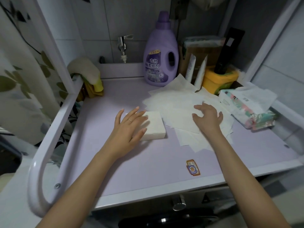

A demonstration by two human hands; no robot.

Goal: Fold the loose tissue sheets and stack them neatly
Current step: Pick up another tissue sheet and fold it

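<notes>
white folded stack point(154, 127), loose sheets point(177, 102) spread beside

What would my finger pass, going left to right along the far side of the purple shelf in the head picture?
Beige cloth → tap → purple bottle → yellow tub → tissue pack.

The table point(115, 170) is pale lilac; the softener bottle point(160, 51) is purple with a darker violet label. In front of the bottle, the loose tissue sheets point(174, 104) and folded stack point(156, 127) are white. Right of it stand a yellow tub point(213, 81) and a pink-and-teal printed tissue pack point(256, 117).
</notes>
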